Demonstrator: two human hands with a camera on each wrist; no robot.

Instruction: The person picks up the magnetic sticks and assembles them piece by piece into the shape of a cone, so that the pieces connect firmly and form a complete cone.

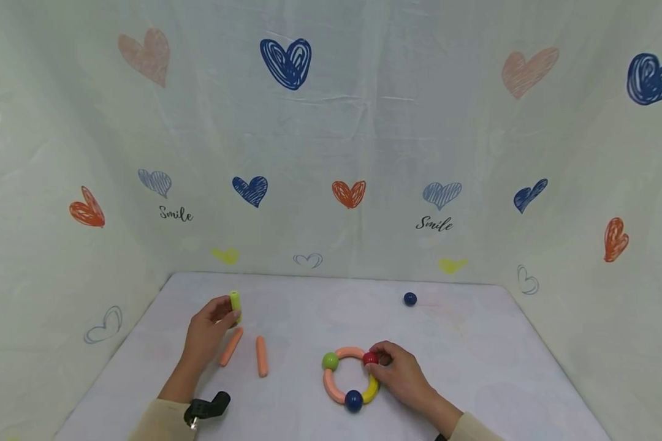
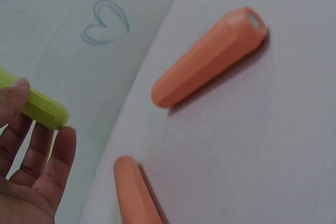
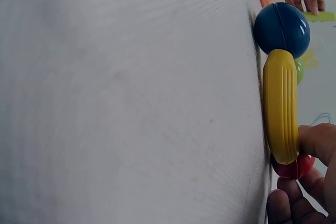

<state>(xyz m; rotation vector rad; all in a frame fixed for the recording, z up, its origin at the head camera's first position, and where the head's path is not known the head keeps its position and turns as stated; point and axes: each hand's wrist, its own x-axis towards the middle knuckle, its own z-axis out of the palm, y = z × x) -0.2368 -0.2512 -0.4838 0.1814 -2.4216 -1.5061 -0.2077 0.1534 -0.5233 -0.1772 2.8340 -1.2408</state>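
Note:
My left hand (image 1: 208,327) pinches a yellow-green ribbed stick (image 2: 44,107) between thumb and fingers, held upright above the table's left side. On the table to the right lies a closed ring of curved rods and balls. My right hand (image 1: 401,375) grips its red ball (image 1: 370,359) with thumb and fingers at the ring's upper right. Around the ring sit a green ball (image 1: 330,361), a dark blue ball (image 1: 353,401), a curved yellow rod (image 3: 281,106) and curved orange rods (image 1: 350,352). Two straight orange sticks (image 1: 262,356) lie near my left hand.
A loose dark blue ball (image 1: 410,299) lies near the back right of the white table (image 1: 303,306). A white curtain (image 1: 331,135) printed with hearts rises behind the table and at both sides. A black strap (image 1: 206,407) circles my left wrist.

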